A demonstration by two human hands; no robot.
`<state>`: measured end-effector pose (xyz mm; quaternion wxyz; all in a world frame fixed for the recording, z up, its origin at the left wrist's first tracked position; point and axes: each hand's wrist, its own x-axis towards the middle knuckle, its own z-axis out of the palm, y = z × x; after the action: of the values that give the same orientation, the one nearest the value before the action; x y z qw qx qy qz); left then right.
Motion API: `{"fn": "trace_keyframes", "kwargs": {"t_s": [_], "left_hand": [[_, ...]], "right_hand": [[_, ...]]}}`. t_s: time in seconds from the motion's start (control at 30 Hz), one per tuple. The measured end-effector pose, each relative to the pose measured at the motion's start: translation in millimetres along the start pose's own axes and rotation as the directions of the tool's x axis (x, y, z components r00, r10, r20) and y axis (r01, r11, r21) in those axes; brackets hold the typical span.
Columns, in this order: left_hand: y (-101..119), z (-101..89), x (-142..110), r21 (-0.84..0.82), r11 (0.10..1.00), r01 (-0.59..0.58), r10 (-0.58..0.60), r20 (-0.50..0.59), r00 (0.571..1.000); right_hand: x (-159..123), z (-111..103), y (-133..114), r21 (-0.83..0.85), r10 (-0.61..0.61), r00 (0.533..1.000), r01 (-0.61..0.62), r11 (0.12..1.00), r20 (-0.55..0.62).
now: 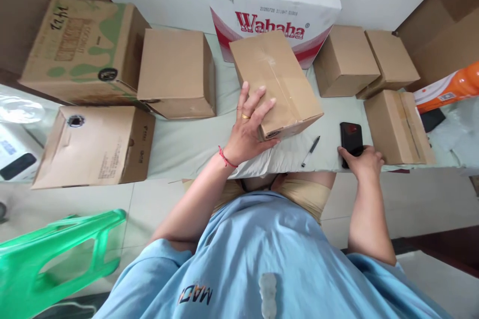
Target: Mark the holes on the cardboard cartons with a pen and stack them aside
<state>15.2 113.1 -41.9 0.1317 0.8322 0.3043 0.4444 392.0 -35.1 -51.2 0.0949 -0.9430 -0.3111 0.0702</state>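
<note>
My left hand (251, 122) rests on the near left corner of a taped brown cardboard box (279, 77). Its fingers lie spread on the top face, and the thumb reaches along the near side. At the table's near edge, my right hand (362, 160) grips the lower end of a black smartphone (351, 135). The thumb is at the phone's left edge, with the other fingers at its right. A black pen (311, 151) lies on the cloth between the box and the phone.
Behind the held box stands a white Wahaha carton (277, 5). Several cardboard boxes flank it, including a printed one (90, 50) at left and a taped one (397, 127) at right. An orange bottle (449, 87) lies far right. A green plastic stool (63, 259) stands lower left.
</note>
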Motion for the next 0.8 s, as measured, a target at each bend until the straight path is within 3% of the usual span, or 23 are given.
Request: {"fn": "trace_keyframes", "kwargs": {"t_s": [0.13, 0.23, 0.3, 0.4, 0.5, 0.57, 0.67, 0.73, 0.8], "left_hand": [[4.3, -12.0, -19.6, -0.054, 0.997, 0.049, -0.051, -0.039, 0.998], [13.6, -16.0, -56.5, -0.097, 0.977, 0.188, -0.196, -0.074, 0.978], [20.4, -14.0, -84.4, -0.122, 0.943, 0.309, -0.321, -0.098, 0.942], [28.0, -7.9, -115.9, -0.084, 0.898, 0.433, -0.439, -0.081, 0.895], [32.3, -2.9, -126.8, 0.049, 0.893, 0.448, -0.448, -0.013, 0.894], [34.2, -0.3, -125.6, 0.116, 0.892, 0.436, -0.442, 0.028, 0.897], [36.3, 3.5, -120.8, 0.178, 0.886, 0.427, -0.446, 0.081, 0.891], [36.8, 5.5, -118.6, 0.214, 0.884, 0.414, -0.446, 0.127, 0.886], [36.2, 6.3, -117.5, 0.24, 0.886, 0.397, -0.44, 0.164, 0.883]], "right_hand": [[3.3, -13.0, 8.7, 0.006, -0.003, 0.997, 0.002, 1.0, 0.078], [-4.4, -18.4, 22.3, 0.014, -0.039, 0.991, 0.038, 0.999, 0.127], [-13.5, -17.4, 32.6, 0.063, -0.067, 0.99, 0.06, 0.996, 0.123], [-38.4, -9.4, 41.0, 0.208, -0.116, 0.993, 0.111, 0.972, 0.009], [-80.6, 0.1, 29.6, 0.378, -0.239, 0.955, 0.291, 0.879, -0.178], [-114.4, 3.1, 7.8, 0.451, -0.367, 0.881, 0.47, 0.759, -0.3], [-161.1, 2.1, -40.7, 0.475, -0.551, 0.667, 0.745, 0.468, -0.502], [-183.3, 0.9, -75.0, 0.424, -0.595, 0.53, 0.846, 0.324, -0.604], [-197.6, 1.4, -103.2, 0.403, -0.603, 0.475, 0.877, 0.262, -0.641]]}}
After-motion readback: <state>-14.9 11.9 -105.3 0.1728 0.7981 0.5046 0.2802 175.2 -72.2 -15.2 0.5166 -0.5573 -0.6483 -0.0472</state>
